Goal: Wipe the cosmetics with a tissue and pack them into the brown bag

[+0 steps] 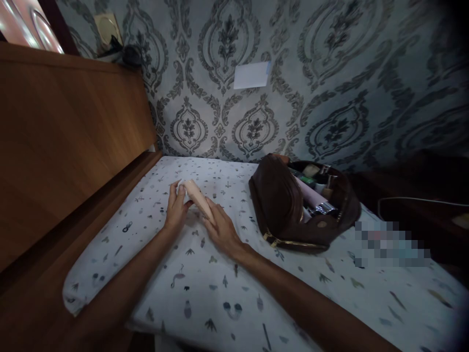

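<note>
My right hand [222, 227] is wrapped round the lower part of a beige tube [198, 198], which tilts up to the left over the bedding. My left hand [176, 208] is closed at the tube's upper end, pinching a small white wipe [182, 189] against its side. The wipe is mostly covered by my fingers, so its shape is unclear. To the right of both hands sits a dark brown cosmetic bag [274, 198], unzipped. Inside it are a pink tube [311, 193] and several small bottles and packets.
A white sheet with small printed figures [205, 303] covers the surface under my hands. A wooden panel [73, 132] rises along the left. Patterned wallpaper with a white card [251, 75] stands behind. A blurred-out item [392, 244] lies right of the bag.
</note>
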Tool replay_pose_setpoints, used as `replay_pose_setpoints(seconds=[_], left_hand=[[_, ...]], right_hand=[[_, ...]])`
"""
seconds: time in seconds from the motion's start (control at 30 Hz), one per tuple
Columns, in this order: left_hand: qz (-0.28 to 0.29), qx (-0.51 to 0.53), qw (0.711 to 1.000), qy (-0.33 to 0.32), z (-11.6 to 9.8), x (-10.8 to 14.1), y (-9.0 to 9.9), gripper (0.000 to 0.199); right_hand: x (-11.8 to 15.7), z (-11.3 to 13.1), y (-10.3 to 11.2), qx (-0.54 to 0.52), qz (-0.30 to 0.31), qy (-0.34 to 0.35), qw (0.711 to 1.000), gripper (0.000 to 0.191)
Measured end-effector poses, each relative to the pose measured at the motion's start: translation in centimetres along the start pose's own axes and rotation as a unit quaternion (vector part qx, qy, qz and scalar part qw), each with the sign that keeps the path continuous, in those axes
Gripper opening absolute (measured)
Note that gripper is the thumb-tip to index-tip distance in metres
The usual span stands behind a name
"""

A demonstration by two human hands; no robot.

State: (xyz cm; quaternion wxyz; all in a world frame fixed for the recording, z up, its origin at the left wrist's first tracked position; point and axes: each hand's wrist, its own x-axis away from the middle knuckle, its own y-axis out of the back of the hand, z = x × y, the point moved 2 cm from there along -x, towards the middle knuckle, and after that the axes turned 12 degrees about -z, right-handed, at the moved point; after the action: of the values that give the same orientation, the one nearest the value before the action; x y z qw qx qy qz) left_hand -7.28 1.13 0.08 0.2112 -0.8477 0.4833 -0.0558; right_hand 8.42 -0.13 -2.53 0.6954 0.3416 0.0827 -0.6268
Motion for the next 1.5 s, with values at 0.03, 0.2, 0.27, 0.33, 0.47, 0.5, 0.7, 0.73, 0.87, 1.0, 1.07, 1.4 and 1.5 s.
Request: replay_pose_setpoints(seconds=[0.03, 0.2, 0.27, 0.33, 0.47, 0.5, 0.7, 0.73, 0.87, 1.0, 1.07, 1.4, 1.5], left_hand=[[-0.001, 0.007, 1.000, 0.004, -0.3, -0.1, 0.0, 0.038], [0.038, 0.032, 0.996, 0.069, -1.7, -0.6, 0.0, 0.041], [0.055, 0.031, 0.993, 0.102, -1.9, -0.7, 0.2, 0.041], [0.067, 0.040, 0.988, 0.130, -1.8, -0.8, 0.3, 0.040], [0.058, 0.074, 0.983, 0.157, -1.3, -0.9, 0.5, 0.040], [0.053, 0.077, 0.983, 0.155, -1.2, -0.9, 0.5, 0.039], [-0.011, 0.033, 0.996, 0.082, -1.3, -1.4, 0.4, 0.029], [-0.025, 0.020, 0.997, 0.074, -1.3, -1.4, 0.4, 0.029], [-0.022, 0.018, 0.996, 0.080, -0.8, -1.4, 0.5, 0.038], [0.018, 0.044, 0.990, 0.136, -0.5, -1.0, 0.4, 0.054], [0.038, 0.033, 0.984, 0.172, -0.4, -0.6, 0.2, 0.059], [0.046, -0.054, 0.984, 0.162, 1.0, 0.9, -0.6, 0.061], [0.066, -0.090, 0.985, 0.131, 1.5, 0.8, -0.6, 0.053]], right_hand=[[-0.1, 0.0, 0.0, -0.034, 0.002, -0.008, 0.999, 0.056], [0.1, 0.0, -0.8, -0.317, 0.158, -0.273, 0.895, 0.051], [0.5, 0.4, -1.0, -0.416, 0.226, -0.367, 0.800, 0.053], [0.6, 0.8, -0.9, -0.476, 0.260, -0.418, 0.729, 0.050], [0.7, 1.1, -0.7, -0.504, 0.263, -0.457, 0.684, 0.047], [0.7, 1.0, -0.8, -0.499, 0.260, -0.455, 0.691, 0.047], [0.7, 0.5, -1.8, -0.395, 0.130, -0.339, 0.844, 0.050], [0.7, 0.5, -1.8, -0.359, 0.104, -0.308, 0.875, 0.054], [0.8, 0.5, -1.7, -0.291, 0.063, -0.249, 0.921, 0.058], [0.8, 0.6, -1.8, -0.404, 0.123, -0.327, 0.845, 0.046], [0.8, 0.7, -1.9, -0.450, 0.133, -0.374, 0.800, 0.045], [0.8, -0.3, -2.3, -0.419, 0.039, -0.347, 0.839, 0.052], [0.9, -1.2, -2.3, -0.373, -0.011, -0.312, 0.874, 0.047]])
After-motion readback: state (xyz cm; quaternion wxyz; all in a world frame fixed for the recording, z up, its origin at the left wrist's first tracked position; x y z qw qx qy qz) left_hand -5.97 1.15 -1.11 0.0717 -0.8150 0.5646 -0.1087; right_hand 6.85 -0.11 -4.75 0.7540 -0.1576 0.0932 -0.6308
